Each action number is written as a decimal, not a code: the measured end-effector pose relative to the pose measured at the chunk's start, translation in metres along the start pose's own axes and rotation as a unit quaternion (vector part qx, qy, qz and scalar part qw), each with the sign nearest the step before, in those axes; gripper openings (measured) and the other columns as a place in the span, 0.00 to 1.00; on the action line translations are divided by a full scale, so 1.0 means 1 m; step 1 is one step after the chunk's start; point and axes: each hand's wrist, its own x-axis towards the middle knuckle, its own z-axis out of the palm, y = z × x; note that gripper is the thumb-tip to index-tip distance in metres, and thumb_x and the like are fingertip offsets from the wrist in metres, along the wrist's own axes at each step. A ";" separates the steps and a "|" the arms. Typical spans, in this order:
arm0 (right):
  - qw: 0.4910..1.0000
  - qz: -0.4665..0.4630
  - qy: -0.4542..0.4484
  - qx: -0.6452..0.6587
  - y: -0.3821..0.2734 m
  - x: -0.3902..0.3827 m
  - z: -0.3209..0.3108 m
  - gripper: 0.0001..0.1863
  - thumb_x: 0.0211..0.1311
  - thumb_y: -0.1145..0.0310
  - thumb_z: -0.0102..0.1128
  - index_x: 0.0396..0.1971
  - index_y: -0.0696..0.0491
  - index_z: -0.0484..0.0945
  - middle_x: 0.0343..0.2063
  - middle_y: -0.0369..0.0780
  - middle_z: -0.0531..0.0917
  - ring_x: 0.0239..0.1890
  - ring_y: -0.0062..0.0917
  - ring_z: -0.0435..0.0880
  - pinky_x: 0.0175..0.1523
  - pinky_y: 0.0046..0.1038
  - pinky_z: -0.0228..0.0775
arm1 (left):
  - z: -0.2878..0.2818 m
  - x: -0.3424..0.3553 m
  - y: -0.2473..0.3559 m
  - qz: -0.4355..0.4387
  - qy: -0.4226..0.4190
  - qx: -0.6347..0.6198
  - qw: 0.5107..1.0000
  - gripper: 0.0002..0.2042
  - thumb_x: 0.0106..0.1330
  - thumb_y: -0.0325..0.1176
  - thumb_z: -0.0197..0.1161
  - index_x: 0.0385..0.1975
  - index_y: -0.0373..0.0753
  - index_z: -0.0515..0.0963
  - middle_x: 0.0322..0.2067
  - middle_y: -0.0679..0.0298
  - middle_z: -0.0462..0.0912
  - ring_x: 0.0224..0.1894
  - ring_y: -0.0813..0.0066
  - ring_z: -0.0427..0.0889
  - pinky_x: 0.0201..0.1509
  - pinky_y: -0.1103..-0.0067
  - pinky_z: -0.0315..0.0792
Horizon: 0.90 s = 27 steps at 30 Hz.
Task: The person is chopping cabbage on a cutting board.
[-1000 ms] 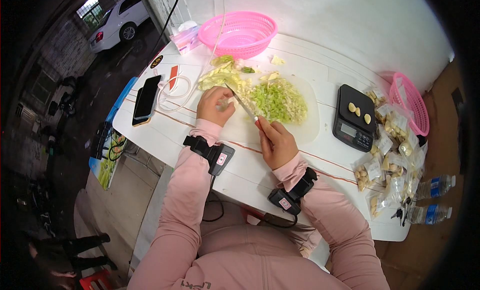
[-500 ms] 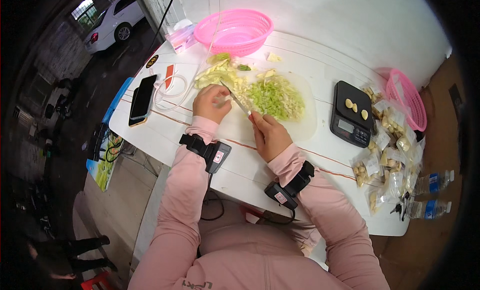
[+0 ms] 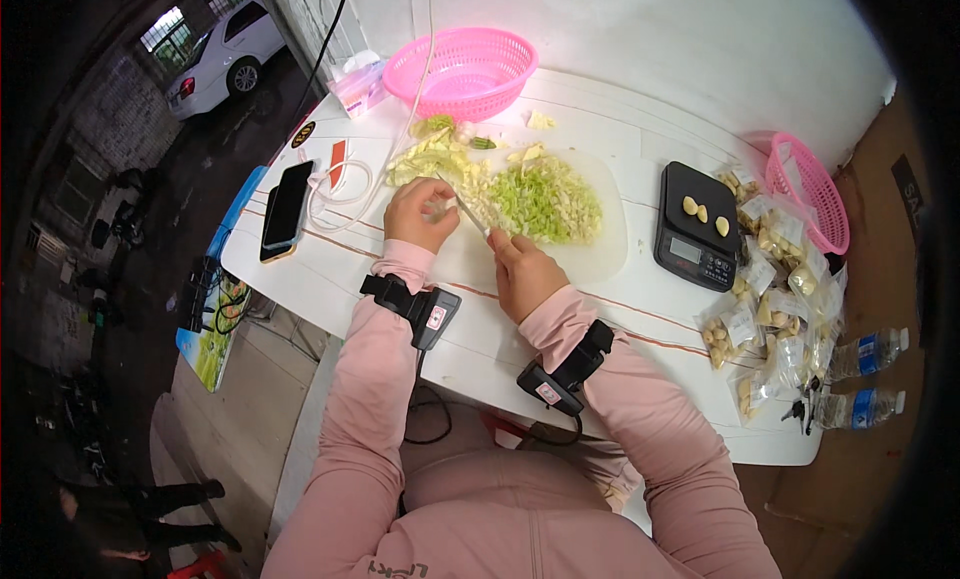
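My right hand (image 3: 528, 274) grips a small knife (image 3: 470, 211), its blade slanting up and left toward my other hand. Curled fingers close my left hand (image 3: 418, 217) beside the blade tip; a small pale bit shows at the fingertips, too hidden to name. Both hands are over the near left part of a translucent white cutting board (image 3: 606, 257). A heap of chopped pale green vegetable (image 3: 548, 201) covers the board's middle. Larger yellowish leaf pieces (image 3: 438, 159) lie just beyond my left hand.
At the back stand a pink basket (image 3: 462, 74) and a tissue pack (image 3: 357, 84). Phones (image 3: 288, 207) and a white cable (image 3: 340, 214) lie left. Rightward are a black scale (image 3: 697, 229) bearing garlic cloves (image 3: 702, 213), bagged cloves (image 3: 780, 314), another pink basket (image 3: 812, 194) and bottles (image 3: 865, 354).
My right hand and the knife have shifted slightly left, toward my left hand. The left hand stays nearly in place, still curled. The whole view has moved a little.
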 end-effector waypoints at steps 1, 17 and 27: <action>1.000 0.000 0.001 0.001 -0.001 0.000 -0.001 0.14 0.62 0.73 0.49 0.48 0.54 0.73 0.32 0.49 0.78 0.29 0.48 0.79 0.33 0.42 0.71 | 0.000 0.000 0.000 0.003 0.003 0.001 1.000 0.09 0.45 0.25 0.65 0.28 0.41 0.77 0.29 0.68 0.79 0.33 0.72 0.76 0.33 0.77 0.73; 0.986 0.042 -0.128 -0.101 -0.016 0.003 -0.006 0.21 0.57 0.76 0.48 0.53 0.59 0.65 0.41 0.51 0.77 0.36 0.44 0.83 0.38 0.40 0.76 | 0.001 -0.002 -0.003 -0.009 -0.005 0.003 1.000 0.11 0.47 0.23 0.64 0.32 0.41 0.78 0.33 0.67 0.79 0.36 0.77 0.78 0.36 0.80 0.74; 0.983 0.044 -0.128 -0.124 -0.015 0.003 -0.004 0.15 0.59 0.75 0.47 0.48 0.59 0.67 0.39 0.49 0.78 0.33 0.43 0.83 0.36 0.40 0.76 | 0.004 -0.002 -0.003 -0.004 0.021 -0.002 1.000 0.09 0.46 0.26 0.64 0.29 0.41 0.77 0.31 0.67 0.79 0.34 0.72 0.77 0.34 0.78 0.74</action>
